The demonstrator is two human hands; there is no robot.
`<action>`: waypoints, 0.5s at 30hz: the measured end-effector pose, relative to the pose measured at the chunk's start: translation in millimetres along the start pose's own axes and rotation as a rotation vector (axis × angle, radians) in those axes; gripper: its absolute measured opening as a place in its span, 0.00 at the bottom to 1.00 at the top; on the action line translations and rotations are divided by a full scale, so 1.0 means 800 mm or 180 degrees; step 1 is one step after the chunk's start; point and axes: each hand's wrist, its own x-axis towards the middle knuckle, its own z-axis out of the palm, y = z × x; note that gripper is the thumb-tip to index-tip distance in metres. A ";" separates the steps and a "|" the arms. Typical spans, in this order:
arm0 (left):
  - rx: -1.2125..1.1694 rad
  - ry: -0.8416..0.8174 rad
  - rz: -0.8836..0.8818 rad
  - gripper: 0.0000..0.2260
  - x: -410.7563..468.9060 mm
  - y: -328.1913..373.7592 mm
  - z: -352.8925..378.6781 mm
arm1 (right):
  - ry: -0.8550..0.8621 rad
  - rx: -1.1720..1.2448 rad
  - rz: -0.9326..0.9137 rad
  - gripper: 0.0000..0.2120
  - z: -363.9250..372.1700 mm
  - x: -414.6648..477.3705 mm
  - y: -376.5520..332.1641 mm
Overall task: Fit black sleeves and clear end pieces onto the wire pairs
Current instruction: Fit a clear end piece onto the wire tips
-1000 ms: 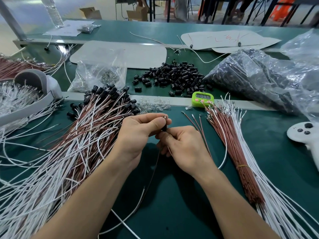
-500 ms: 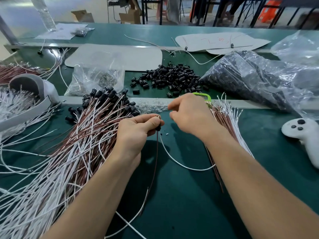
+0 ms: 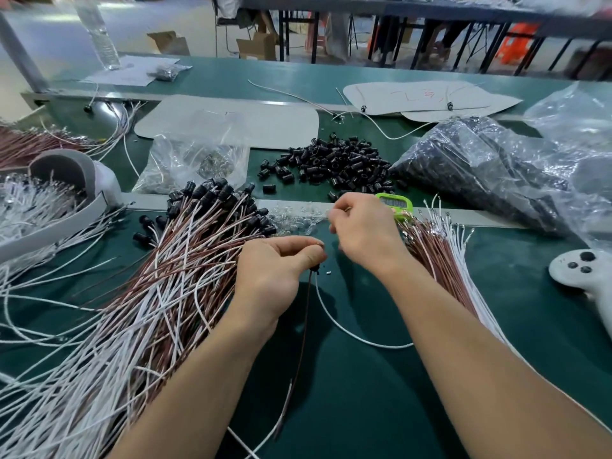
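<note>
My left hand (image 3: 278,270) pinches the top of a wire pair (image 3: 304,329), one brown and one white wire, with a black sleeve (image 3: 314,268) showing under the thumb. My right hand (image 3: 364,233) reaches forward, thumb and forefinger pinched on a clear end piece at the right end of a small heap of clear end pieces (image 3: 294,221). Loose black sleeves (image 3: 331,160) lie in a pile behind. Finished pairs with sleeves (image 3: 185,256) are heaped on the left. Bare wire pairs (image 3: 440,260) lie in a bundle on the right.
A green timer (image 3: 399,202) sits behind my right hand. A white controller (image 3: 579,270) lies at the right edge. Plastic bags of black sleeves (image 3: 480,167) and of clear parts (image 3: 198,164) stand at the back. A grey-and-white headset (image 3: 66,173) rests at the left.
My right hand let go of the wire pair and moved forward to the heap of clear end pieces. My left hand kept its hold on the pair, which now hangs down.
</note>
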 end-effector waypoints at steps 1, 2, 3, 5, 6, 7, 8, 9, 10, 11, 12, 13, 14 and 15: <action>0.0171 0.0000 0.0048 0.08 0.000 -0.002 0.001 | 0.0000 0.0587 0.0084 0.07 -0.007 -0.011 0.002; 0.0334 -0.0005 0.0084 0.08 0.000 -0.003 0.002 | -0.0027 0.1089 0.0124 0.07 -0.012 -0.023 0.004; 0.0481 -0.0016 0.0103 0.08 -0.001 -0.004 0.004 | -0.0064 0.1443 0.0099 0.06 -0.016 -0.035 0.007; 0.0709 -0.0091 0.0080 0.08 -0.003 -0.005 0.007 | -0.0133 0.1801 0.0029 0.05 -0.019 -0.058 0.015; 0.0809 -0.0151 0.0072 0.08 -0.004 -0.005 0.008 | -0.0150 0.1877 0.0031 0.07 -0.019 -0.066 0.021; 0.0910 -0.0210 0.0082 0.08 -0.005 -0.005 0.009 | -0.0164 0.1920 0.0058 0.08 -0.019 -0.072 0.027; 0.1003 -0.0258 0.0094 0.08 -0.008 -0.005 0.010 | -0.0185 0.1954 0.0095 0.09 -0.018 -0.077 0.033; 0.1079 -0.0293 0.0094 0.08 -0.009 -0.005 0.011 | -0.0225 0.2003 0.0130 0.10 -0.019 -0.080 0.038; 0.1138 -0.0322 0.0087 0.07 -0.011 -0.005 0.012 | -0.0274 0.2087 0.0166 0.11 -0.019 -0.083 0.040; 0.1190 -0.0338 0.0082 0.07 -0.012 -0.005 0.013 | -0.0330 0.2200 0.0199 0.12 -0.019 -0.085 0.043; 0.1234 -0.0342 0.0092 0.06 -0.012 -0.004 0.014 | -0.0386 0.2302 0.0223 0.13 -0.019 -0.085 0.044; 0.1273 -0.0339 0.0104 0.06 -0.012 -0.004 0.015 | -0.0427 0.2372 0.0239 0.13 -0.019 -0.086 0.044; 0.1301 -0.0326 0.0115 0.06 -0.012 -0.005 0.015 | -0.0426 0.2383 0.0232 0.14 -0.019 -0.086 0.045; 0.1319 -0.0308 0.0117 0.06 -0.012 -0.005 0.014 | -0.0380 0.2338 0.0201 0.13 -0.020 -0.086 0.045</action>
